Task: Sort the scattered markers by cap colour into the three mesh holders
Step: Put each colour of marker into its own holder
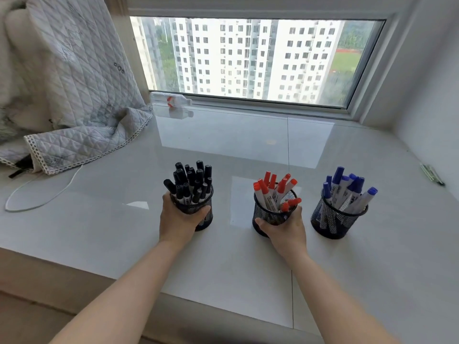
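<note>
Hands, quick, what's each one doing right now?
Left hand: grips the holder of black markers.
Right hand: grips the holder of red markers.

Glossy white sill; bright window

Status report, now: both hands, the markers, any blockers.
Left hand grips black-marker holder. Right hand grips red-marker holder. Blue-marker holder stands untouched. No loose markers visible; nothing in the way.
</note>
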`<state>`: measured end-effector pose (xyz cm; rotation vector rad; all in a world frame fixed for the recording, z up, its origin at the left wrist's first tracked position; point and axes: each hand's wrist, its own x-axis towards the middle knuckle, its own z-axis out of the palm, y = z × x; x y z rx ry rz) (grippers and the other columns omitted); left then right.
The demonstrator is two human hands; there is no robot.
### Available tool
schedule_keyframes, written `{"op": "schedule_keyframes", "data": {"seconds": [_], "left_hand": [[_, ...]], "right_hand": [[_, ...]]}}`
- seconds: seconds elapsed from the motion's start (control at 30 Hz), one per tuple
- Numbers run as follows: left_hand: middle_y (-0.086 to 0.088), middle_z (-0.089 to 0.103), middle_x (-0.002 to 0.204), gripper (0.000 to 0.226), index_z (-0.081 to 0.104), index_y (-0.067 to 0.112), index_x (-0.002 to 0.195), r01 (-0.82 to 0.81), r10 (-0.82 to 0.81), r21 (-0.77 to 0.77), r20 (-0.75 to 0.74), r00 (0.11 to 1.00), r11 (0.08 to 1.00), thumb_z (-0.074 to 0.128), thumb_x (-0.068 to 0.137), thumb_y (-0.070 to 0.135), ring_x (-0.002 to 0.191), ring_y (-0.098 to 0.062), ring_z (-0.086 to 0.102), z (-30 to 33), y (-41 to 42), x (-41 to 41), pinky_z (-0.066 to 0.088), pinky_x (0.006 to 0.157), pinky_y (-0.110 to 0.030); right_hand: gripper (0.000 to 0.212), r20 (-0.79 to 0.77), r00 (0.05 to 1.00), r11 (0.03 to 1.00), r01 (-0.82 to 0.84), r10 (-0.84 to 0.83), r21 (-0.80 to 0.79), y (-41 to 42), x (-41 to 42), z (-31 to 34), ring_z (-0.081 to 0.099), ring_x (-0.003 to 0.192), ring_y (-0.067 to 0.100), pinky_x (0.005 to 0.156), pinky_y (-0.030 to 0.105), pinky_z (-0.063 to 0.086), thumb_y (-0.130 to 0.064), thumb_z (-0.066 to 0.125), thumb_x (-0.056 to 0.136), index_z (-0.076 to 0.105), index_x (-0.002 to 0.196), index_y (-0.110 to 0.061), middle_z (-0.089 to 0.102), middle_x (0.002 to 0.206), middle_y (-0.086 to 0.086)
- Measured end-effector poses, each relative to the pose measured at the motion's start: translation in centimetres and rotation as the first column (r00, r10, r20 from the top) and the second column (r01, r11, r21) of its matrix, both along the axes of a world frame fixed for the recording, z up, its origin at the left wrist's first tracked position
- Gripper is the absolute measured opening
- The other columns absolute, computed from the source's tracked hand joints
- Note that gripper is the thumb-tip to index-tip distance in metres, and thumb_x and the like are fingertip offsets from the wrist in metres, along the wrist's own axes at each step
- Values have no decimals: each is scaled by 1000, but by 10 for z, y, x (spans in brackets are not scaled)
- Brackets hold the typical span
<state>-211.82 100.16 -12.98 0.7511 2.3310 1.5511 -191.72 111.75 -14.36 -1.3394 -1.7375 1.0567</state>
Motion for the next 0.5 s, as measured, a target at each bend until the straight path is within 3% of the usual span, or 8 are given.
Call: {"op": "schedule_keyframes", "data": {"seconds": [0.1,0.23,0.37,0.5], "left_hand": [[8,55,115,69,38,25,114,16,-16,18,29,999,1000,82,61,32,101,-12,54,1,-1,3,40,82,-27],[-3,40,133,78,35,15,132,7,-7,-9,34,999,1000,80,69,26,119,-17,47,2,-11,13,39,99,-31],[-7,38,135,71,34,10,134,-48,54,-70,82,995,996,73,76,24,113,-17,50,0,-30,28,38,90,-26],[-1,52,122,49,44,14,125,-36,41,-42,118,992,998,65,82,19,95,-10,51,4,-44,47,38,80,-25]], "right_hand": [[63,1,1000,1000,-23,23,-9,-11,4,-1,52,95,15,79,28,42,-37,81,58,35,100,-28,55,107,-5],[64,-24,998,999,-52,52,-14,-28,11,1,54,99,17,80,28,42,-34,82,59,37,104,-26,56,110,-3],[63,-57,996,997,-70,69,-29,-46,20,1,54,99,16,80,27,42,-33,82,59,37,103,-27,55,109,-4],[62,-68,996,998,-53,50,-33,-64,28,-1,53,98,15,79,27,42,-33,81,59,38,103,-26,55,108,-4]]}}
